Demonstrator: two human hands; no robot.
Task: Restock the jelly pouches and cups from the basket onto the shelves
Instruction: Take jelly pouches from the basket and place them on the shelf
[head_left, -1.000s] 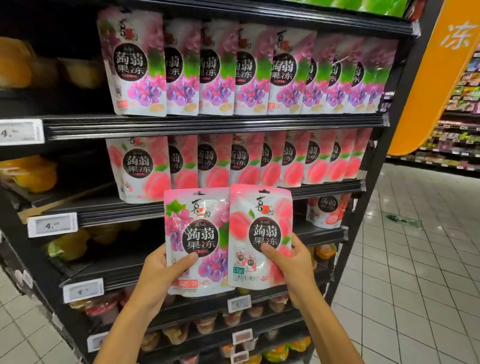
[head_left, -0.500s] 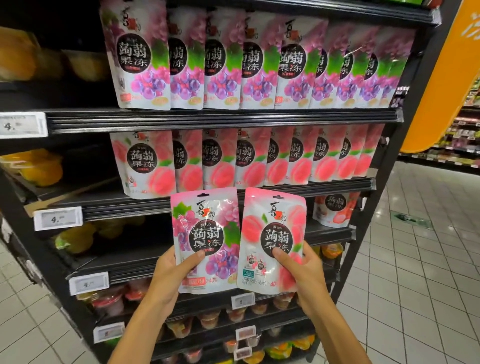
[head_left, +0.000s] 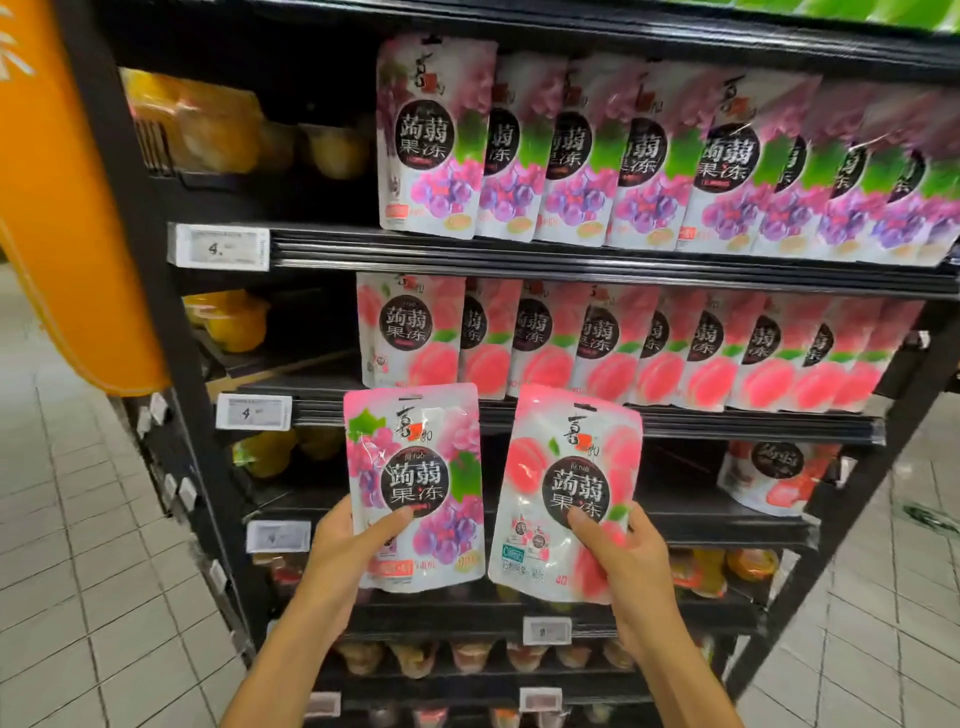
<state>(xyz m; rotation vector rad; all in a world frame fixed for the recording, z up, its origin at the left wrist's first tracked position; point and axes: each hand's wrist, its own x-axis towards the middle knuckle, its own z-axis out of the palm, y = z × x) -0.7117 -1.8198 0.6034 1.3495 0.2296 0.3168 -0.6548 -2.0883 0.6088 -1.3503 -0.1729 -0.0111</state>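
Observation:
My left hand (head_left: 340, 551) grips a grape jelly pouch (head_left: 415, 483) by its lower left edge, thumb on the front. Beside it, my right hand (head_left: 623, 561) grips a peach jelly pouch (head_left: 566, 488) at its lower right, tilted slightly rightward. Both pouches are held upright in front of the black shelf unit. A row of grape pouches (head_left: 649, 156) fills the upper shelf, and a row of peach pouches (head_left: 623, 343) fills the shelf below it. The basket is out of view.
A lone strawberry pouch (head_left: 769, 478) stands at the right of the third shelf (head_left: 717, 519). Yellow jelly cups (head_left: 228, 317) sit on the left shelf sections, more cups (head_left: 467, 657) on the lower shelves. An orange pillar (head_left: 67, 208) rises at left. White tiled floor (head_left: 78, 597) surrounds the unit.
The view has swung left, so the shelves now sit further right. Both hands keep hold of their pouches, and the two pouches have drawn slightly apart, the peach one tilting.

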